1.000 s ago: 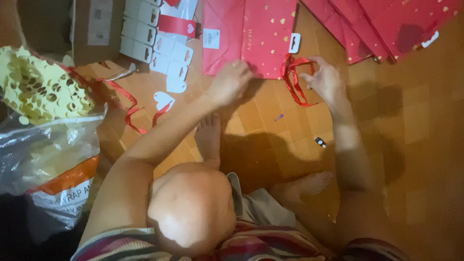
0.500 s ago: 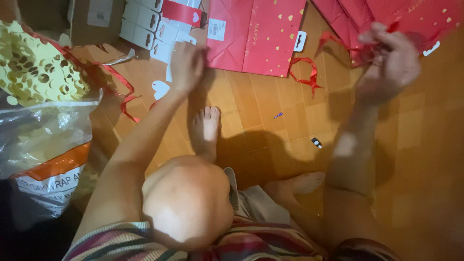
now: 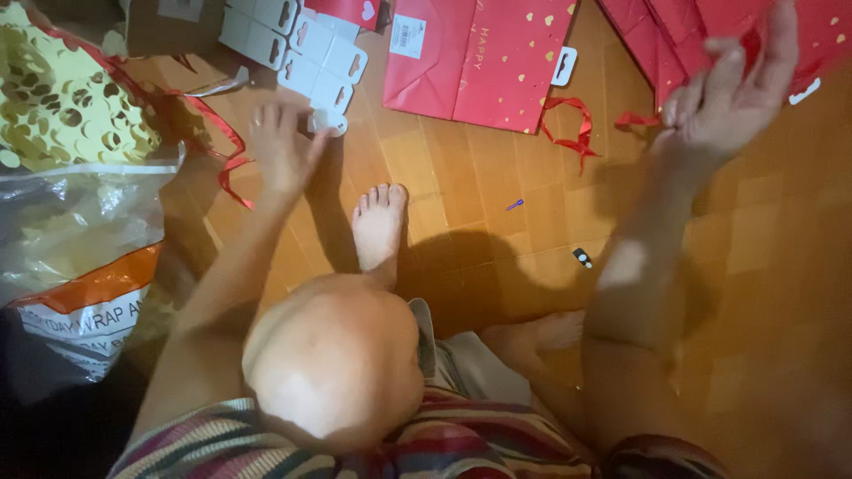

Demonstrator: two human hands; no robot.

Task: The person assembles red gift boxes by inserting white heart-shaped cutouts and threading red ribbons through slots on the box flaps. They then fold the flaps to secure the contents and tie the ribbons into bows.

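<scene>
My left hand (image 3: 282,149) reaches forward to the floor and pinches a small white paper tag (image 3: 327,121) between thumb and fingers, just below a row of white tag cards (image 3: 293,44). My right hand (image 3: 723,93) is raised at the upper right, blurred, with its fingertips pinching the end of a red ribbon (image 3: 635,118) that trails to the left. A flat red gift bag (image 3: 479,62) with gold hearts lies on the wooden floor between the hands. Another loop of red ribbon (image 3: 572,129) lies at that bag's lower corner.
More red gift bags (image 3: 674,27) are stacked at the top right. A yellow perforated sheet (image 3: 62,98) and a plastic sack (image 3: 80,231) fill the left side, with red ribbon (image 3: 222,151) beside them. My bare foot (image 3: 377,226) and knee (image 3: 333,355) are central. A small black item (image 3: 581,257) lies on the floor.
My left hand has moved left, from the red bag's edge to the white tag. My right hand has lifted away from the bag to the upper right with the ribbon.
</scene>
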